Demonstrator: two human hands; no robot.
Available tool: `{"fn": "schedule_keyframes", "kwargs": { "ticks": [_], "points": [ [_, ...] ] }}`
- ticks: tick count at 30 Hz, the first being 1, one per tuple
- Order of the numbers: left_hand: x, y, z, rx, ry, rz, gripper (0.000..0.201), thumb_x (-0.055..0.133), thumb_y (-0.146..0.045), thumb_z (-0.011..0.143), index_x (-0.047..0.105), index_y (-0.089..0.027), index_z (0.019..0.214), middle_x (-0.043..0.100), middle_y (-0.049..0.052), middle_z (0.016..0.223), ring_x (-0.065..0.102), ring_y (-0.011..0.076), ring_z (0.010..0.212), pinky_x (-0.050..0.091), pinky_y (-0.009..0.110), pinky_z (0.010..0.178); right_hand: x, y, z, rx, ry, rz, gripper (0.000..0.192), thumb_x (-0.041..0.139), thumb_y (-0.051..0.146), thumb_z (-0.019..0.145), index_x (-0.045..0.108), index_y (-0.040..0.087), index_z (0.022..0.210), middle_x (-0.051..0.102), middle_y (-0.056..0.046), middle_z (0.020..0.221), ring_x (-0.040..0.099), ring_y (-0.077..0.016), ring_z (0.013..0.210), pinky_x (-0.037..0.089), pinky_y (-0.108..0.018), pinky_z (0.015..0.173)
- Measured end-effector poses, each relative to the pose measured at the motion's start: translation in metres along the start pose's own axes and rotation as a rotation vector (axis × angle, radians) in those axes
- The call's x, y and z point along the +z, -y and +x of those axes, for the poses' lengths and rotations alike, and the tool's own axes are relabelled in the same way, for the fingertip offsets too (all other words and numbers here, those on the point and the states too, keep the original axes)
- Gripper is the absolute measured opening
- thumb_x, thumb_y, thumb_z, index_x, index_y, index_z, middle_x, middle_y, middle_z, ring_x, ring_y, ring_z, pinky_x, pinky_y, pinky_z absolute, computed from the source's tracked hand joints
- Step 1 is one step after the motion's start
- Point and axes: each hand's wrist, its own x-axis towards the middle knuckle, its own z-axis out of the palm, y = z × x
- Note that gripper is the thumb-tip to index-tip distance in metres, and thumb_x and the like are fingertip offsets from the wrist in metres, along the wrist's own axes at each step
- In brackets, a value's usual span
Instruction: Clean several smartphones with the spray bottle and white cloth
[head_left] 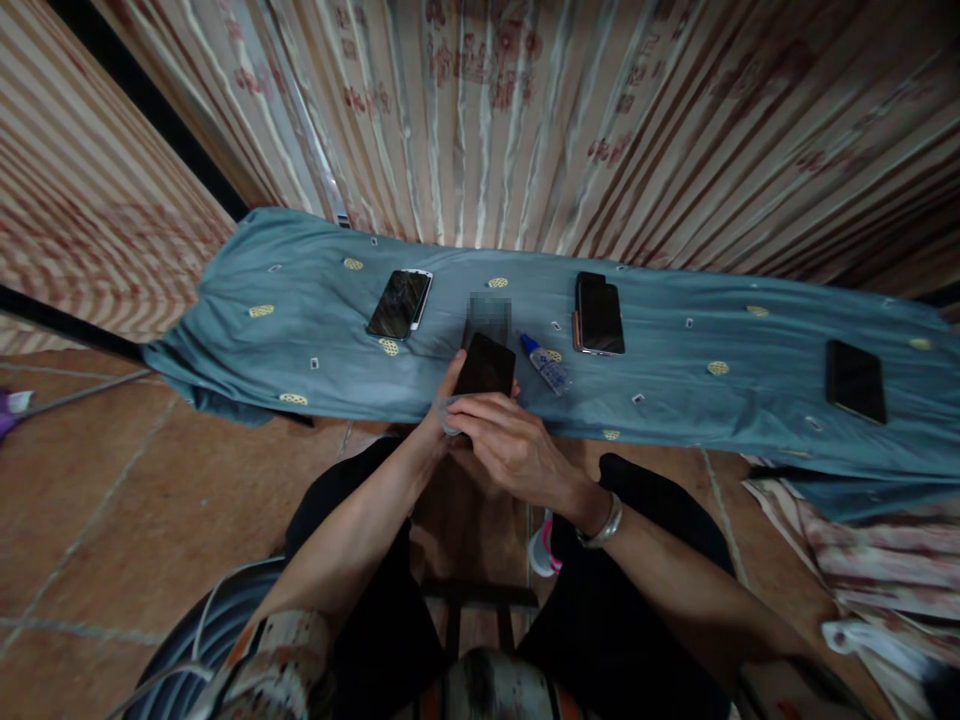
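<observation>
A dark-screened smartphone [486, 366] rests in my left hand [448, 384], whose fingers wrap its edges. Over its lower end, my right hand [514, 445] pinches a pale, thin scrap [444, 414]; whether it is cloth or film I cannot tell. A bracelet circles the right wrist. Just beyond the held phone lies a dark rectangular thing [487, 322], partly pixelated and overlapped by the phone. To its right is a small clear bottle with a blue cap [546, 366], lying on its side.
A teal patterned cloth [675, 400] covers the long surface. Two stacked phones [399, 304] lie at left, another stack [601, 316] at right, and a dark phone [856, 382] at far right. Curtains [487, 130] hang behind. A round ribbed item [195, 630] stands on the floor at lower left.
</observation>
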Motion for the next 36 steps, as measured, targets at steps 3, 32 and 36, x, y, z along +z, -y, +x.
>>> {"fn": "schedule_keyframes", "kwargs": {
  "ticks": [3,32,36],
  "points": [
    [0.003,-0.002,-0.001,-0.104,-0.024,-0.060,0.064,0.032,-0.060,0.096,0.072,-0.011,0.108,0.074,0.013,0.085,0.070,0.0269,0.104,0.056,0.036,0.092,-0.001,-0.001,0.000,0.017,-0.010,0.023,0.036,0.043,0.004,0.093,0.067,0.019,0.116,0.072,-0.010,0.118,0.064,-0.0210,0.113,0.057,-0.041,0.097],
    [-0.007,-0.004,0.007,0.130,0.013,-0.018,0.061,0.037,-0.055,0.098,0.073,-0.006,0.098,0.075,0.013,0.083,0.072,0.0229,0.082,0.058,0.033,0.082,-0.024,-0.015,-0.016,0.108,0.007,0.102,0.029,0.046,0.007,0.092,0.070,0.022,0.098,0.075,-0.006,0.104,0.069,-0.0180,0.099,0.058,-0.039,0.090],
    [0.000,-0.006,0.003,0.099,-0.034,-0.032,0.061,0.033,-0.053,0.100,0.073,-0.006,0.101,0.075,0.012,0.081,0.072,0.0211,0.078,0.058,0.032,0.079,-0.024,-0.019,-0.021,0.123,0.012,0.052,0.031,0.045,0.007,0.094,0.069,0.022,0.107,0.074,-0.007,0.111,0.068,-0.0184,0.103,0.058,-0.040,0.092]
  ]
}}
